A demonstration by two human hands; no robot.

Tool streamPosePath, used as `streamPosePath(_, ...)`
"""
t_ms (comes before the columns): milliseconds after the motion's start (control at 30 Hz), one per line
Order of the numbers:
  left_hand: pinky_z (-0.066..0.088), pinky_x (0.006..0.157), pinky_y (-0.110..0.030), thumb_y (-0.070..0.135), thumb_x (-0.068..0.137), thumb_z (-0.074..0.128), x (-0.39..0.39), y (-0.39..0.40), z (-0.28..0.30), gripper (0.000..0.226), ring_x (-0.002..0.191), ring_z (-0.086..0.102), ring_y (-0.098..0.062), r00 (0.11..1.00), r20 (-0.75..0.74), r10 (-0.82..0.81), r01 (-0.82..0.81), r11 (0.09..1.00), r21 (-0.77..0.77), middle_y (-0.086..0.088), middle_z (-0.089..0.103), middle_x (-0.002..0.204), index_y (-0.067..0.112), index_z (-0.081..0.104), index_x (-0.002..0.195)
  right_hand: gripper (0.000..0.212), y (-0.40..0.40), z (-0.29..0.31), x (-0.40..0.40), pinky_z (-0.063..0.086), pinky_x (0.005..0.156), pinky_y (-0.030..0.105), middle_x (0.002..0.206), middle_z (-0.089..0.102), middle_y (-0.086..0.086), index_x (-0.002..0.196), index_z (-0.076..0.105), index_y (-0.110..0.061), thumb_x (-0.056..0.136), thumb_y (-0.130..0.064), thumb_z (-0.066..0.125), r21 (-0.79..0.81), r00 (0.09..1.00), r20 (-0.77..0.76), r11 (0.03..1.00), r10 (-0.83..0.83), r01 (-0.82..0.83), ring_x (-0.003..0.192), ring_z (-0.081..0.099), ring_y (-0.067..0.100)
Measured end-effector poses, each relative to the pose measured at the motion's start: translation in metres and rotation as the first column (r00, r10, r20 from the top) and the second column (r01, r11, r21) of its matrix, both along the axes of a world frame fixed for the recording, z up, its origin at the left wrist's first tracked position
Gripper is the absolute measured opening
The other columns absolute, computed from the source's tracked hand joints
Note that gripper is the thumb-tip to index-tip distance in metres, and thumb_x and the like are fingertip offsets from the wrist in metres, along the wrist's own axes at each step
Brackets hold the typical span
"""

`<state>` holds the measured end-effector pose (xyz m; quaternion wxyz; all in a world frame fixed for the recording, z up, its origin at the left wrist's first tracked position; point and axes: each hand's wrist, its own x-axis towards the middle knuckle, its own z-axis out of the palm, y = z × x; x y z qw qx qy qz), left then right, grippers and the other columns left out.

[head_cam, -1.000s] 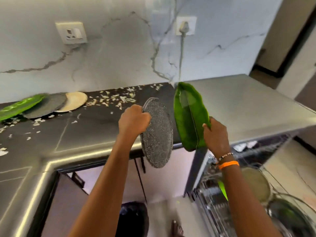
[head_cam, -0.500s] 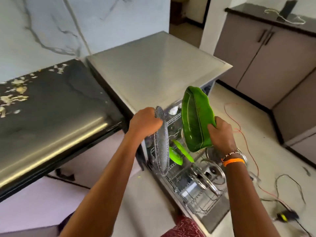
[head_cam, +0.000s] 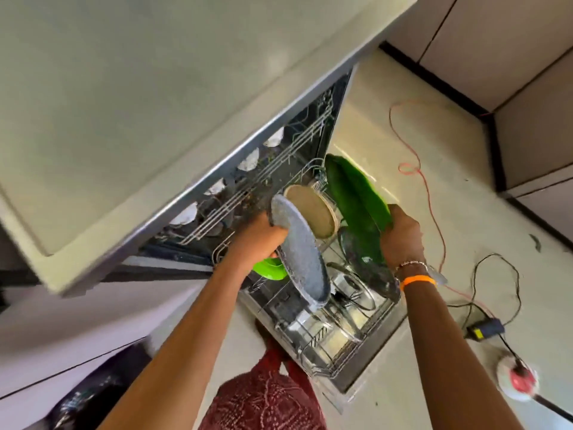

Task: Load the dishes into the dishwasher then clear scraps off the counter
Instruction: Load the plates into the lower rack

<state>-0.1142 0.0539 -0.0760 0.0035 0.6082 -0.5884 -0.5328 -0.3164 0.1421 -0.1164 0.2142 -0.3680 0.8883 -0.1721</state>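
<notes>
A: What is each hand doing?

B: The left hand (head_cam: pixel 259 235), at the centre of the frame, has its fingers curled round the upper rim of a speckled grey plate (head_cam: pixel 302 254), held on edge above the pulled-out lower rack (head_cam: pixel 328 336). The right hand (head_cam: pixel 401 232), right of centre, grips the near end of a green leaf-shaped plate (head_cam: pixel 350 187), also on edge.

A: And the dishwasher?

B: The dishwasher (head_cam: pixel 186 119) fills the upper left of the frame, its door open. A beige round plate (head_cam: pixel 314 209) already stands in the rack between the two held plates, and a bright green dish (head_cam: pixel 269 268) shows just below the left hand.

A: Anything on the floor?

B: A red cable (head_cam: pixel 417 162) and a black cable (head_cam: pixel 502 274) trail across the floor (head_cam: pixel 465 187) at the right.
</notes>
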Motion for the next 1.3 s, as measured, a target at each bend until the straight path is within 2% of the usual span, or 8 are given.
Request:
streamPosePath(100,0.045,0.056,-0.025,0.004,0.076,0.054,-0.019,-0.023,-0.054,0.019,0.067,0.053,-0.020,0.992,0.025,0.121,-0.119,0.991,-0.060,0.002,0.053,0.062,0.015,0.047,0.063,0.042,-0.048,-0.063,-0.023,0.046,0.081,0.044,0.109,0.062,0.030,0.124,0.053,-0.006,0.083,0.002,0.051,-0.008,0.999,0.032,1.000,0.008,-0.008,0.102,0.058,0.045)
streamPosePath(200,0.031,0.041,-0.017,0.000,0.070,0.054,-0.027,-0.039,-0.104,0.023,0.043,0.045,-0.011,0.970,0.014,0.243,-0.241,0.967,-0.085,0.007,0.047,0.040,0.017,0.044,0.057,0.037,-0.092,-0.128,-0.035,0.045,0.079,0.041,0.111,0.061,0.029,0.124,0.053,-0.007,0.088,-0.004,0.054,-0.010,0.997,0.072,0.999,0.035,-0.034,0.103,0.059,0.041)
streamPosePath(333,0.029,0.029,-0.010,0.011,0.054,0.055,-0.034,-0.048,-0.139,0.011,0.032,0.043,-0.004,0.915,-0.030,0.402,-0.403,0.915,-0.023,0.007,0.047,0.034,0.014,0.047,0.060,0.033,-0.126,-0.193,-0.041,0.046,0.082,0.041,0.115,0.060,0.027,0.124,0.050,-0.007,0.091,-0.008,0.049,0.038,0.992,0.087,0.995,0.090,-0.094,0.106,0.058,0.041)
streamPosePath(467,0.028,0.044,-0.017,0.018,0.042,0.045,-0.022,-0.056,-0.178,0.016,0.041,0.036,-0.016,0.848,0.085,0.522,-0.523,0.852,-0.015,0.004,0.038,0.030,0.010,0.042,0.056,0.028,-0.146,-0.237,-0.039,0.046,0.080,0.042,0.112,0.059,0.027,0.119,0.049,-0.005,0.091,-0.009,0.050,0.072,0.980,0.114,0.982,0.166,-0.174,0.104,0.057,0.041)
streamPosePath(533,0.026,0.041,-0.014,0.019,0.043,0.045,-0.017,-0.058,-0.193,0.017,0.037,0.033,-0.013,0.828,0.073,0.555,-0.558,0.830,0.016,0.005,0.036,0.033,0.011,0.038,0.056,0.026,-0.151,-0.252,-0.040,0.046,0.080,0.042,0.112,0.058,0.026,0.117,0.048,-0.006,0.091,-0.009,0.049,0.090,0.977,0.133,0.979,0.168,-0.181,0.104,0.057,0.041)
streamPosePath(867,0.018,0.033,-0.010,0.014,0.046,0.047,-0.019,-0.051,-0.221,0.009,0.026,0.024,-0.003,0.796,-0.079,0.600,-0.604,0.796,-0.038,0.010,0.033,0.031,0.011,0.041,0.053,0.037,-0.155,-0.260,-0.054,0.043,0.083,0.043,0.121,0.054,0.027,0.127,0.037,-0.002,0.092,-0.006,0.046,0.175,0.946,0.186,0.939,0.265,-0.297,0.110,0.053,0.042)
streamPosePath(1100,0.021,0.031,-0.009,0.010,0.048,0.044,-0.019,-0.051,-0.212,0.014,0.033,0.036,0.001,0.711,-0.180,0.680,-0.695,0.718,-0.033,0.015,0.048,0.040,0.012,0.048,0.061,0.047,-0.161,-0.254,-0.053,0.042,0.091,0.044,0.125,0.050,0.030,0.135,0.029,-0.002,0.091,-0.002,0.045,0.342,0.938,0.214,0.879,0.272,-0.332,0.116,0.049,0.043)
streamPosePath(1300,0.022,0.033,-0.009,0.011,0.048,0.045,-0.016,-0.051,-0.216,0.015,0.036,0.038,0.002,0.667,-0.179,0.724,-0.737,0.676,-0.012,0.016,0.051,0.043,0.015,0.055,0.058,0.039,-0.152,-0.230,-0.057,0.041,0.082,0.043,0.121,0.053,0.028,0.129,0.033,-0.003,0.091,-0.003,0.043,0.238,0.971,0.112,0.943,0.211,-0.232,0.111,0.051,0.044)
